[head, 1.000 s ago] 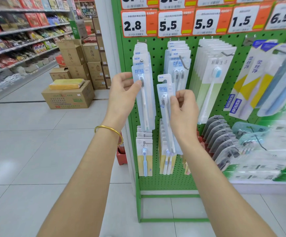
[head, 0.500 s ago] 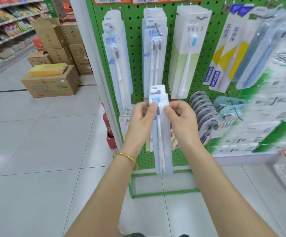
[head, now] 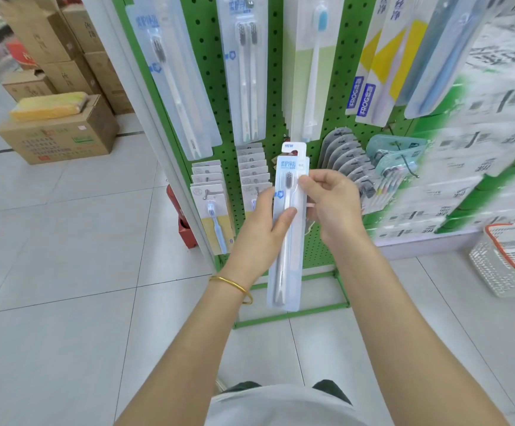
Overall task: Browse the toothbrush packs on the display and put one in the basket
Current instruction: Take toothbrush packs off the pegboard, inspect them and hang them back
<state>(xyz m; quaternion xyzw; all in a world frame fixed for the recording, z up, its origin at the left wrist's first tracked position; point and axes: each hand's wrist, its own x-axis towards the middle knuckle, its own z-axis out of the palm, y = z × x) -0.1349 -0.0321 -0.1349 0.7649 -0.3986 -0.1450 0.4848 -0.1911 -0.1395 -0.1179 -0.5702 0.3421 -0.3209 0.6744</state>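
A pale blue toothbrush pack (head: 285, 272) with one grey-bristled brush stands upright in front of me, clear of the display. My left hand (head: 262, 222) grips its left edge, thumb on the front. My right hand (head: 330, 201) pinches its right edge near the brush head. Behind it the green pegboard display (head: 210, 72) carries several hanging toothbrush packs (head: 244, 75). A white mesh basket (head: 508, 262) with an orange rim sits on the floor at the right, apart from both hands.
Cardboard boxes (head: 59, 136) are stacked on the tiled floor at the left, one topped with a yellow bundle. A red object (head: 185, 232) stands at the display's foot. The display's green base frame (head: 290, 315) juts onto the floor. Blurred packs hang at the far right.
Both hands have lowered with the pack, away from the hooks. My left hand let go of a hanging pack and joined the right on this one. The view tilted down; the basket came into sight.
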